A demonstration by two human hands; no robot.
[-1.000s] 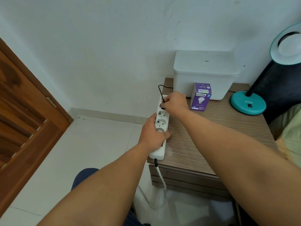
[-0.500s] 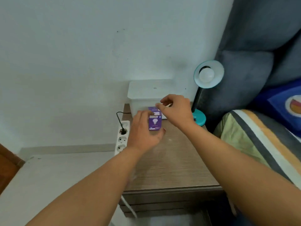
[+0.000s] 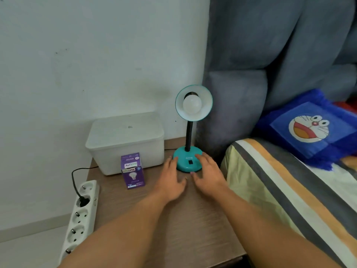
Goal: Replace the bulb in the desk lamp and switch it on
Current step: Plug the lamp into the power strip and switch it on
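A teal desk lamp [image 3: 188, 163] stands at the back right of the wooden bedside table [image 3: 173, 219], its shade facing me with a white bulb [image 3: 192, 104] in it, unlit. A black rocker switch [image 3: 190, 162] sits on the round base. My left hand [image 3: 171, 179] lies flat with fingers apart, its fingertips touching the base's left side. My right hand [image 3: 207, 174] rests open on the base's right side. A purple bulb box [image 3: 133, 172] stands upright left of my hands. The lamp's black plug [image 3: 83, 201] sits in a white power strip [image 3: 81, 217].
A white lidded plastic box [image 3: 125, 140] stands against the wall behind the bulb box. A grey padded headboard [image 3: 260, 74] rises right of the lamp. A bed with a striped sheet [image 3: 289, 190] and a blue cartoon pillow [image 3: 309, 128] borders the table's right edge.
Both hands left the power strip, passed the bulb box and moved right onto the lamp's base. My view turned right toward the lamp and bed.
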